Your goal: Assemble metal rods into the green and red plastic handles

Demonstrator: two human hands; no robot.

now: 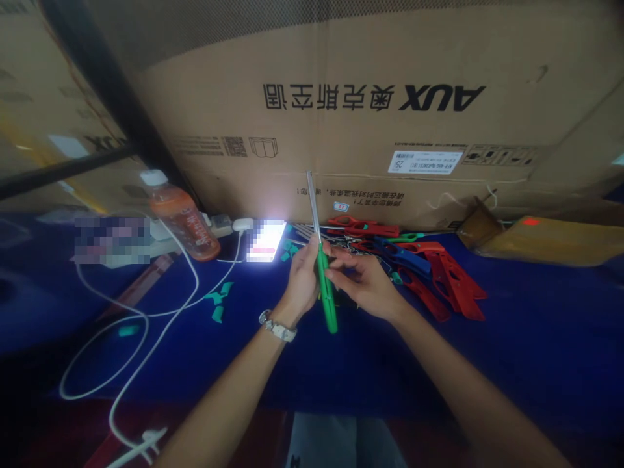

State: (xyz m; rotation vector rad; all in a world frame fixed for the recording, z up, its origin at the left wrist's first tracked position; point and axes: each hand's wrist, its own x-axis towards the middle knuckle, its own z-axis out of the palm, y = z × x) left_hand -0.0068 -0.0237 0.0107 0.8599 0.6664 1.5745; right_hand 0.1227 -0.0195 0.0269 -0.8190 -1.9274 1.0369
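I see the left hand (303, 276) pinching a slim, rounded green plastic handle (326, 292) with a straight silvery metal tube (313, 207) — above the blue tabletop (370, 370) — the right hand (365, 279) curled alongside, its grip unclear.

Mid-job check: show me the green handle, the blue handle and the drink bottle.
Green handle (327, 292): head view, about mid-length on its body.
Blue handle (410, 258): head view, on its flat side.
Drink bottle (184, 220): head view, on its side, below the cap.

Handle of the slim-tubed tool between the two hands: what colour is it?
The handle is bright green, seen best in the head view.
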